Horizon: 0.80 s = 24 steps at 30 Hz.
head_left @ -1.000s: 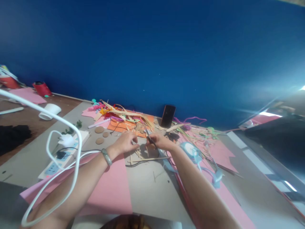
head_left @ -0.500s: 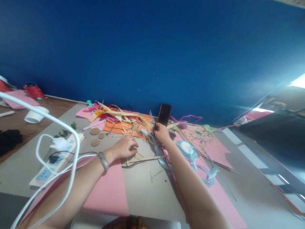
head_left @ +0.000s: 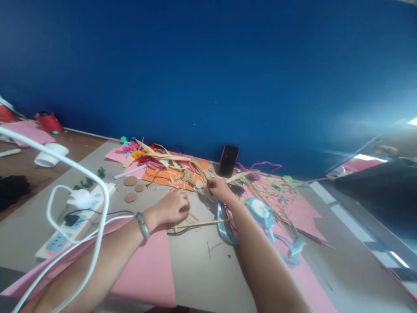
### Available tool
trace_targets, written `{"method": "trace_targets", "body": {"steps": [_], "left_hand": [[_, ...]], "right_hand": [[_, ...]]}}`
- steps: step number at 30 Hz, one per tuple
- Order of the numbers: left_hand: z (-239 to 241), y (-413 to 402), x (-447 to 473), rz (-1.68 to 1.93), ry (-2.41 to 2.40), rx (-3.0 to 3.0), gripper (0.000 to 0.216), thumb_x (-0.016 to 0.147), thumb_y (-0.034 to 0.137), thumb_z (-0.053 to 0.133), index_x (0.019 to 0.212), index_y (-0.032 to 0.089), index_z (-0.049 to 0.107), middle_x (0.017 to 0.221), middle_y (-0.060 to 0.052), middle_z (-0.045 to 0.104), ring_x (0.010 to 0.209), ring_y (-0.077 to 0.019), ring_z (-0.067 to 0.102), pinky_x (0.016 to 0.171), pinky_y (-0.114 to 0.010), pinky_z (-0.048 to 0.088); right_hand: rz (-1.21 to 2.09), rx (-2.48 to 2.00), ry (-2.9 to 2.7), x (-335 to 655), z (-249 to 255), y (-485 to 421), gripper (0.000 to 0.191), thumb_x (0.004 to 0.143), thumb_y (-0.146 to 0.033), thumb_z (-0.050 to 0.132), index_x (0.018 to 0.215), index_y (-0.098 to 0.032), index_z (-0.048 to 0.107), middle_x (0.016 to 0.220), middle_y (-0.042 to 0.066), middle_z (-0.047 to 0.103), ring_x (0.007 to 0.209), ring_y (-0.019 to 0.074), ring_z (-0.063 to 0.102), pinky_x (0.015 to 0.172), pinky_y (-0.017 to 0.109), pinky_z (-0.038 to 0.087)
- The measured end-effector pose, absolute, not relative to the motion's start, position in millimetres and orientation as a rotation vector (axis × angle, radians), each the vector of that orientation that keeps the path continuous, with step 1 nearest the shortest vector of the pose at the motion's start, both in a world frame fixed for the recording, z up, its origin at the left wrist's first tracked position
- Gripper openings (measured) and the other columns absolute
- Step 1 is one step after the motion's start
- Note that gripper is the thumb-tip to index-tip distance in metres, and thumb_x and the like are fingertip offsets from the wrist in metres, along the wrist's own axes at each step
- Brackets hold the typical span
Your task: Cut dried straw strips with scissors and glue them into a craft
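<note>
My right hand [head_left: 222, 191] is closed around the dark handles of scissors [head_left: 209, 187], whose blades are hard to make out beside the heap. Below it a pale blue ribbon [head_left: 223, 224] loops over the table. My left hand [head_left: 172, 206], with a bangle on its wrist, rests on the table with fingers curled; what they hold, if anything, is hidden. Thin wooden strips [head_left: 198, 224] lie just right of the left hand. Orange paper [head_left: 156, 174] under scraps and straw-coloured strips [head_left: 169, 154] is beyond both hands.
A phone [head_left: 228, 161] leans against the blue wall. A power strip [head_left: 60, 239] and white cable [head_left: 106, 204] occupy the left. Cork-coloured discs [head_left: 130, 181] lie behind the left hand. A ribbon roll [head_left: 259, 209] and pink paper [head_left: 301, 208] are on the right.
The scissors no longer point upward; my right hand has tilted them down toward the left and slightly lowered. My left hand stays nearly still. The view has shifted slightly.
</note>
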<state>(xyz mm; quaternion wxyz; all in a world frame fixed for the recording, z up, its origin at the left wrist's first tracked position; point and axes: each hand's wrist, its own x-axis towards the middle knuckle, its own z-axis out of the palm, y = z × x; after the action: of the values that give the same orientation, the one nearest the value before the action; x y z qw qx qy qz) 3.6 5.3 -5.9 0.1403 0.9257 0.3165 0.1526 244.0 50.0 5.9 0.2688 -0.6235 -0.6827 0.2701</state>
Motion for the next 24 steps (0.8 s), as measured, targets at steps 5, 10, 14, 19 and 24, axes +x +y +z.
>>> {"method": "trace_targets", "body": {"steps": [5,10,14,19,24], "left_hand": [[-3.4,4.7,4.1,0.432,0.923,2.686,0.012,0.08,0.023,0.058,0.074,0.018,0.068,0.08,-0.004,0.064,0.086,-0.02,0.056,0.077,-0.035,0.032],[-5.0,4.1,4.2,0.428,0.934,2.715,0.011,0.079,0.023,0.059,0.073,0.018,0.067,0.081,-0.004,0.063,0.082,-0.0193,0.056,0.076,-0.035,0.033],[-3.8,2.8,4.0,0.45,0.934,2.737,0.011,0.079,0.022,0.059,0.072,0.019,0.066,0.081,-0.003,0.062,0.082,-0.0191,0.055,0.076,-0.035,0.033],[-0.8,1.5,4.3,0.463,0.93,2.741,0.011,0.079,0.021,0.058,0.071,0.019,0.065,0.081,-0.003,0.062,0.082,-0.0185,0.056,0.076,-0.035,0.034],[-0.9,1.4,5.0,0.447,0.944,2.722,0.011,0.079,0.021,0.058,0.071,0.019,0.065,0.08,-0.003,0.063,0.083,-0.0187,0.056,0.077,-0.035,0.034]], "right_hand": [[0.609,-1.753,-1.885,249.5,12.5,48.3,0.014,0.066,-0.029,0.065,0.062,-0.017,0.059,0.055,-0.002,0.057,0.053,0.0131,0.049,0.052,0.023,0.035],[0.327,-1.846,-1.805,246.1,5.7,58.8,0.005,0.067,-0.018,0.058,0.072,-0.018,0.06,0.067,0.002,0.063,0.063,0.0159,0.053,0.06,0.025,0.037],[0.251,-1.866,-1.795,233.2,-5.3,62.1,0.009,0.069,-0.017,0.058,0.076,-0.018,0.062,0.071,0.003,0.066,0.068,0.0176,0.057,0.065,0.026,0.039],[0.191,-1.889,-1.778,227.7,-14.4,65.6,0.011,0.068,-0.015,0.057,0.076,-0.019,0.063,0.074,0.005,0.068,0.072,0.0196,0.06,0.069,0.027,0.041],[0.211,-1.866,-1.748,235.6,-22.4,70.0,0.016,0.068,-0.015,0.055,0.08,-0.019,0.064,0.076,0.004,0.07,0.072,0.0192,0.062,0.067,0.026,0.043]]}}
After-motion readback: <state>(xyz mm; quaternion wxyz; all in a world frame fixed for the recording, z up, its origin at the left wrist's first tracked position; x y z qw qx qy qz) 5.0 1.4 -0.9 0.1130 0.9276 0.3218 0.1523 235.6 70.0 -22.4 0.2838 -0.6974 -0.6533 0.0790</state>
